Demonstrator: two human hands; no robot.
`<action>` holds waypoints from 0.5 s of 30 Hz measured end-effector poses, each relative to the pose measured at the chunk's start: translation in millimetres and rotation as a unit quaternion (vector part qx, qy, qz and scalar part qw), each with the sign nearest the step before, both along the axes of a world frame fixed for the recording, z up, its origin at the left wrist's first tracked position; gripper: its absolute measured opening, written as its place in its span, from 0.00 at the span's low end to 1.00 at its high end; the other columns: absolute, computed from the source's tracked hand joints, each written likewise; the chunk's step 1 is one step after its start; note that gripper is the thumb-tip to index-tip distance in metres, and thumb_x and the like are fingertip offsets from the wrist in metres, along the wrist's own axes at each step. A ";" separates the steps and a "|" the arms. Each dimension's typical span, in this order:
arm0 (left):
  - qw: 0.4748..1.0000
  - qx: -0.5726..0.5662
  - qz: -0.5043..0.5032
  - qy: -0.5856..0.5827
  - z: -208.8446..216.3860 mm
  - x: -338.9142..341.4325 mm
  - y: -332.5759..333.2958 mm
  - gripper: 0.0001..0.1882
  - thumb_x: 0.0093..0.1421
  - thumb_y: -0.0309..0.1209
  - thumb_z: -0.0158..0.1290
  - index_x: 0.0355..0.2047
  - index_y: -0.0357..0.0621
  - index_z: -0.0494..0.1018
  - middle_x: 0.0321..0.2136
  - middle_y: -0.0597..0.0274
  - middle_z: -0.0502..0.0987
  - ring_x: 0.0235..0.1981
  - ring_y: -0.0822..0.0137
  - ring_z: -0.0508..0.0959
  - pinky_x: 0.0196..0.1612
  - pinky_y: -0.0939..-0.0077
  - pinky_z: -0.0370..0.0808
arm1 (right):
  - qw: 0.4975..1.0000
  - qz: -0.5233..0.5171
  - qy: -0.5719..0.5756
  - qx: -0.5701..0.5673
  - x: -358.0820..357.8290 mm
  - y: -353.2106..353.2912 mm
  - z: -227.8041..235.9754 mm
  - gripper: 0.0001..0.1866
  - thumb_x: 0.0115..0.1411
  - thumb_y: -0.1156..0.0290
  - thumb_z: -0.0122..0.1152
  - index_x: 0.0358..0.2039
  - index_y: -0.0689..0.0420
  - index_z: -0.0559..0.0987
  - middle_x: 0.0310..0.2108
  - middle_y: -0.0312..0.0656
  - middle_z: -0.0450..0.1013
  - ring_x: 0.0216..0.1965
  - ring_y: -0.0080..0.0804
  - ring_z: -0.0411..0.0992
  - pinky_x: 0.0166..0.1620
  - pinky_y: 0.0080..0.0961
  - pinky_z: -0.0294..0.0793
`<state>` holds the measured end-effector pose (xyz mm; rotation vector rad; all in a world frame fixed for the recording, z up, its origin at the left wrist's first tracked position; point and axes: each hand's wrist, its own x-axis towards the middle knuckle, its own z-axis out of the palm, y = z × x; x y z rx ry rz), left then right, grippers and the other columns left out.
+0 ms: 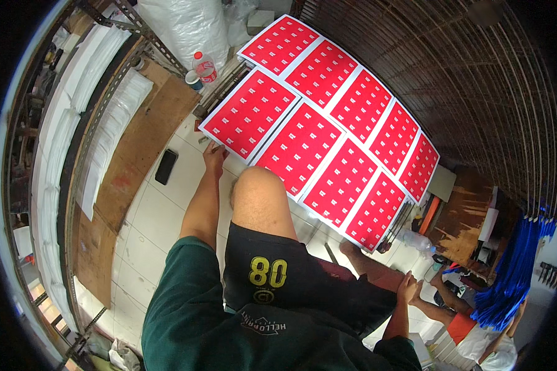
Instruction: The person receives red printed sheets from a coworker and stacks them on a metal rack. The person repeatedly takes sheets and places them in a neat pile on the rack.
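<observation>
Red sheets with rows of small white print and white borders lie in two rows on a low rack before me. My left hand [215, 158] is at the near edge of the leftmost red printed sheet [250, 115], its fingers closed at the white border. Far to the right, my right hand [408, 288] is beside my lower leg, away from the sheets. Its fingers are curled together, and whatever they may hold is too small to make out. My bare knee [260, 185] comes up close to the front row.
A black phone [166, 167] lies on the tiled floor at left, beside a shelf with stacked white sheets [114, 123]. A bottle [204, 67] and a cup [194, 80] stand near the rack's left end. Another person [476, 340] sits at lower right, near hanging blue straps [507, 278].
</observation>
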<state>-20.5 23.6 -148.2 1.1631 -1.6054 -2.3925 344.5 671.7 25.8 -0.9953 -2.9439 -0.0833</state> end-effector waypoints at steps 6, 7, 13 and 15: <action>1.000 -0.017 0.002 -0.023 -2.8 2.7 4.2 0.25 0.54 0.19 0.48 0.53 0.40 0.61 0.32 0.56 0.73 0.29 0.68 0.74 0.33 0.76 0.76 | 1.000 -0.013 0.001 0.006 5.6 7.1 -4.3 0.28 0.62 0.53 0.37 0.26 0.68 0.75 0.27 0.58 0.72 0.31 0.56 0.69 0.46 0.42 0.63; 1.000 -0.019 0.004 -0.021 -2.6 3.2 5.3 0.25 0.54 0.19 0.48 0.53 0.40 0.61 0.32 0.56 0.73 0.29 0.68 0.74 0.33 0.75 0.76 | 1.000 -0.021 0.003 0.001 8.0 10.8 -7.2 0.28 0.62 0.53 0.37 0.26 0.68 0.75 0.27 0.58 0.72 0.32 0.56 0.69 0.47 0.42 0.63; 0.999 -0.011 0.015 -0.029 -19.8 3.4 1.9 0.25 0.54 0.18 0.48 0.53 0.40 0.61 0.31 0.56 0.73 0.28 0.69 0.74 0.32 0.75 0.76 | 1.000 0.001 0.010 0.005 5.3 8.3 -5.2 0.29 0.62 0.53 0.36 0.27 0.68 0.76 0.27 0.60 0.72 0.32 0.56 0.69 0.43 0.43 0.65; 1.000 -0.009 0.007 -0.021 -18.5 3.2 1.0 0.25 0.54 0.18 0.48 0.53 0.40 0.61 0.31 0.56 0.73 0.28 0.69 0.74 0.32 0.76 0.76 | 1.000 -0.005 0.003 0.006 5.5 4.9 -4.7 0.29 0.62 0.54 0.36 0.27 0.68 0.76 0.27 0.60 0.71 0.32 0.56 0.69 0.40 0.43 0.66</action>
